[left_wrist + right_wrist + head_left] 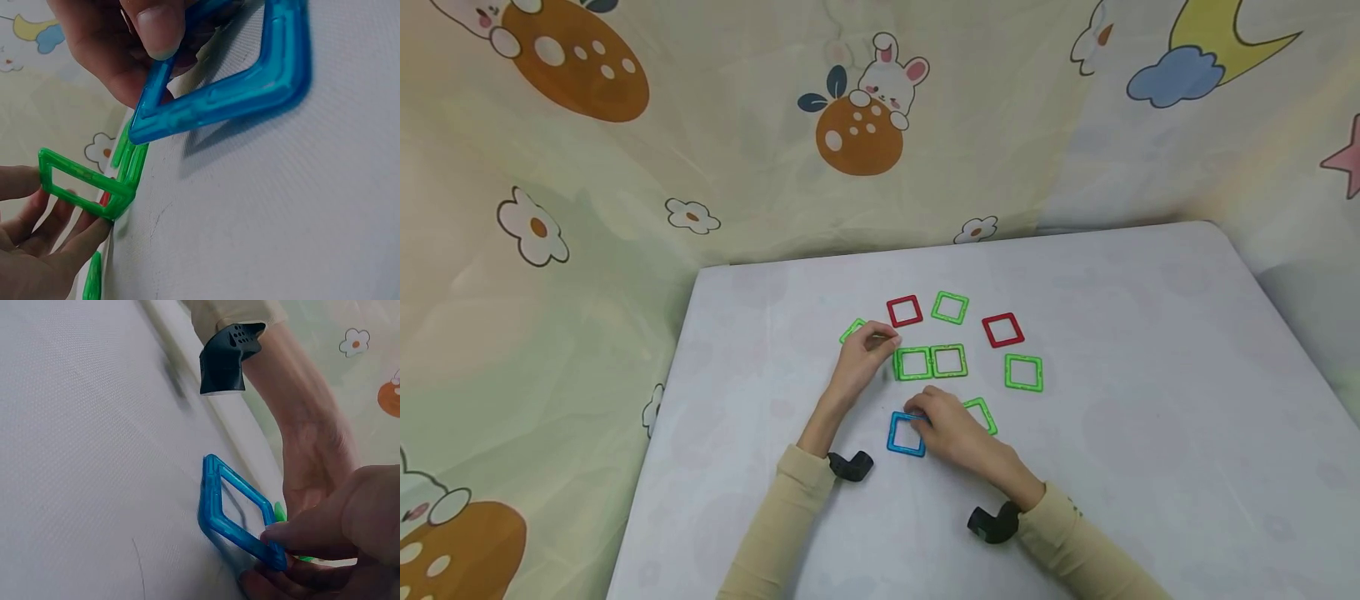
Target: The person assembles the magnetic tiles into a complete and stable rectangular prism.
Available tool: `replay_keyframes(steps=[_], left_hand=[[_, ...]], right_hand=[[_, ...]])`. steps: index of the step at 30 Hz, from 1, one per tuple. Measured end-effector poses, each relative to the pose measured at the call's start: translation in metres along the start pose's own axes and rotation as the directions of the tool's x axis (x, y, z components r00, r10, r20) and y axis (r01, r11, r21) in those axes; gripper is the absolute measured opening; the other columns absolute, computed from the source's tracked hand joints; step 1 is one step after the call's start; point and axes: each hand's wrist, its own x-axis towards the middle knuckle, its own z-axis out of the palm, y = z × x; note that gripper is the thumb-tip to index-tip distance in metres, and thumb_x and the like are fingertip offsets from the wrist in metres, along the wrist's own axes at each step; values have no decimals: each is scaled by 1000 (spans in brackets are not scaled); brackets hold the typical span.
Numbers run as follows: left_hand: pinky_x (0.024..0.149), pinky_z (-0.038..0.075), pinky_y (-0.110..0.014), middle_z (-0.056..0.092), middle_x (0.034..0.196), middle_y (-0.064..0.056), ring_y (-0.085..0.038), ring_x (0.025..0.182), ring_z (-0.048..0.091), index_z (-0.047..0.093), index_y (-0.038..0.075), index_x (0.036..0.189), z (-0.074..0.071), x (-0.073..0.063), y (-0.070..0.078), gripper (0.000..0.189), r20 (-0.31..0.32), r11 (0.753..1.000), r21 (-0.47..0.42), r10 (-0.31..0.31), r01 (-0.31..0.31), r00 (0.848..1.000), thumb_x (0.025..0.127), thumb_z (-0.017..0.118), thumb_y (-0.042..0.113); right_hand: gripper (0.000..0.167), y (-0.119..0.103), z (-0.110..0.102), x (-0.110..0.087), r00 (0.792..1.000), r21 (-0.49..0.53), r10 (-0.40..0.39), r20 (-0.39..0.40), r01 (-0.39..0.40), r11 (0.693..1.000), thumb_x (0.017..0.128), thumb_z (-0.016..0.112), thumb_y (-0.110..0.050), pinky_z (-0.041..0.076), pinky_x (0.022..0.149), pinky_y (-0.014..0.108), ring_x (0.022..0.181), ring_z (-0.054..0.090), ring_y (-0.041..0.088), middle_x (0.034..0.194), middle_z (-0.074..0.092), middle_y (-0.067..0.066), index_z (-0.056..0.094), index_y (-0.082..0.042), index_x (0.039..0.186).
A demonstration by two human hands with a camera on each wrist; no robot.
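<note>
My left hand [859, 362] holds an upright green square magnetic tile [81, 181] at the left end of two flat green tiles [949, 361] lying side by side. In the left wrist view, the left fingers [81, 247] touch the edges of this tile, and it stands at an angle to the flat ones. Nearer the front, my right hand [951, 425] pinches a blue square magnetic tile [906, 452] between thumb and fingers. In the right wrist view the blue tile [234, 534] tilts just above the white tabletop, one side hidden by the fingers.
Around the middle pair lie red tiles [905, 311] [1003, 330] and loose green tiles [950, 307] [1024, 372]. Another green tile [985, 415] is partly behind the right hand, and one [852, 330] behind the left. A patterned cloth [760, 167] hangs behind the table [1150, 417].
</note>
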Motion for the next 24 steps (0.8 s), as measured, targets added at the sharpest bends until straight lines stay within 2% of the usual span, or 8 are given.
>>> replay_keyframes(steps=[6, 11, 18, 24], left_hand=[[97, 50, -40, 66, 119, -7, -24, 114, 66, 69, 10, 113, -1, 1, -1, 19, 8, 1000, 3, 12, -12, 1000, 100, 69, 24], [98, 49, -42, 66, 119, -6, -25, 114, 65, 69, 11, 113, -2, 1, -1, 19, 14, 1000, 8, 8, -8, 1000, 100, 69, 24], [100, 50, -43, 66, 121, -6, -26, 116, 65, 68, 11, 115, -2, 1, -1, 21, 18, 1000, 21, 5, -6, 1000, 100, 68, 26], [99, 50, -43, 66, 121, -7, -26, 117, 65, 68, 10, 115, -2, 0, -1, 21, 20, 1000, 10, 8, -8, 1000, 100, 68, 25]], right_hand=[[16, 0, -4, 2, 999, 6, -5, -46, 5, 1000, 91, 74, 0, 58, 81, 34, 84, 61, 15, 96, 69, 6, 77, -1, 107], [16, 1, -12, 4, 996, -6, -22, -91, 21, 1000, 90, 75, 1, 58, 85, 37, 90, 65, 18, 99, 71, 7, 77, -2, 106], [19, 1, -21, 7, 989, -38, -32, -144, 27, 999, 89, 77, 0, 56, 75, 30, 81, 60, 15, 93, 67, 5, 78, -3, 107], [22, 0, -24, 8, 981, -77, -72, -181, 59, 995, 89, 78, 0, 57, 83, 36, 87, 61, 19, 99, 68, 7, 78, -4, 110]])
